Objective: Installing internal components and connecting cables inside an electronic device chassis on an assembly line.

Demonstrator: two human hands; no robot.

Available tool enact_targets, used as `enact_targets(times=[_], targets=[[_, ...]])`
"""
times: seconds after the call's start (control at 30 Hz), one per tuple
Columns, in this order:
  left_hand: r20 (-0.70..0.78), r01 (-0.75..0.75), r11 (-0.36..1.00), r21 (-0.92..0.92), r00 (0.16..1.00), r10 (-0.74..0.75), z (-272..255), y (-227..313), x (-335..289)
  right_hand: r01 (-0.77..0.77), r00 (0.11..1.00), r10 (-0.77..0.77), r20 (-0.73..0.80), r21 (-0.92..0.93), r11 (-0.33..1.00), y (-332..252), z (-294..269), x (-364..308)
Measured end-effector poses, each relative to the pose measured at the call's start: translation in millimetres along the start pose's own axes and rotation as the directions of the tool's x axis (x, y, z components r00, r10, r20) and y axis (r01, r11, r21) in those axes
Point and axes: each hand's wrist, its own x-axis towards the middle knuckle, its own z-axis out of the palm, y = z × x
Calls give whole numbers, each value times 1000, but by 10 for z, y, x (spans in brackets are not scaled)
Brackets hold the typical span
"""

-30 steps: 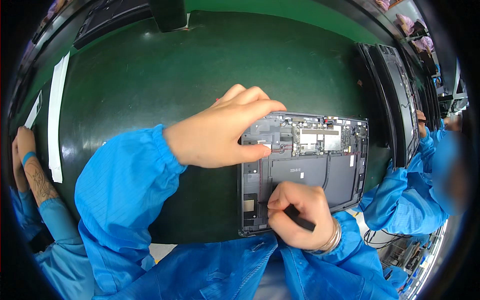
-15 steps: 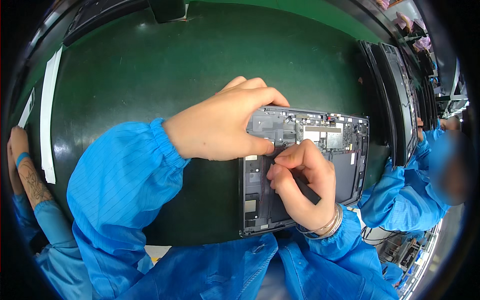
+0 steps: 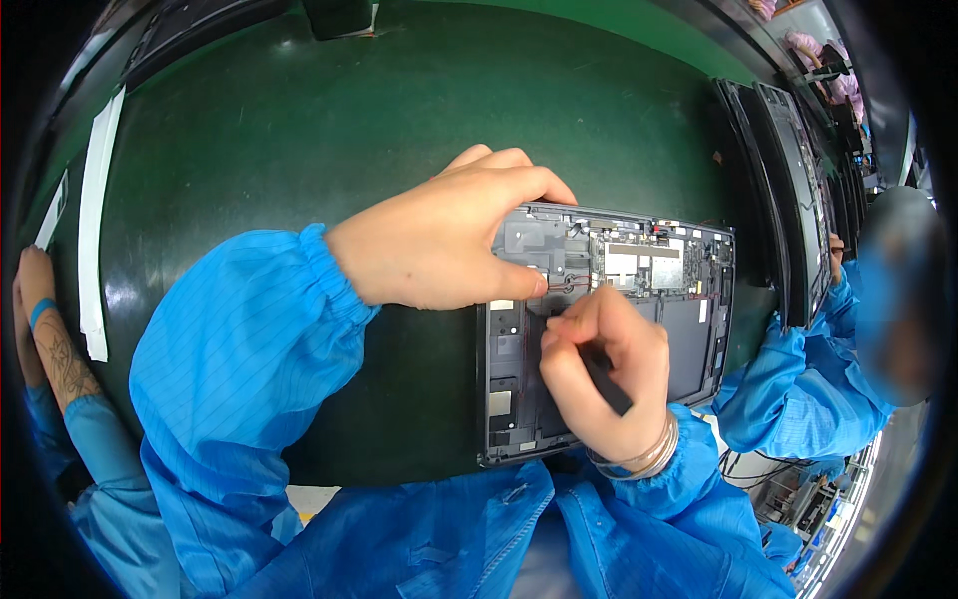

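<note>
An opened tablet-like device (image 3: 687,344) lies on the green work surface, its circuit board (image 3: 644,268) and dark inner frame facing up. Over its far left corner rests my left hand (image 3: 439,238): the fingers bend round the far edge, and the thumb presses inside beside a thin red wire (image 3: 571,290). My right hand (image 3: 644,371) is pinched over the middle of the device, closed on a slim black tool (image 3: 606,387). The tool's shaft shows within the palm; its tip is hidden by the fingers, so its exact kind cannot be told.
Dark panels or housings (image 3: 793,200) stand upright in a row at the right. A white strip (image 3: 98,230) runs along the left side, and a dark object (image 3: 337,18) sits at the far edge. Co-workers' arms (image 3: 62,349) and blue sleeves (image 3: 813,394) flank me.
My right fingertips have shifted slightly, and the tool's tip no longer shows beyond them. My left hand keeps its hold. The co-worker at the right has moved their head.
</note>
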Motion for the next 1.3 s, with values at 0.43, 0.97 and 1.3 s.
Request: enact_targets(times=[0.43, 0.97, 1.3], targets=[[30, 14, 1000, 10, 999, -14, -23, -12, 20, -12, 996, 23, 90, -122, 992, -119, -39, -480], [-621, 153, 882, 447, 762, 182, -472, 341, -213, 225, 965, -257, 45, -641, 734, 550, -743, 99], [-601, 165, 940, 300, 798, 52, -218, 737, -361, 274, 809, -538, -237, -658, 702, 636, -340, 2922]])
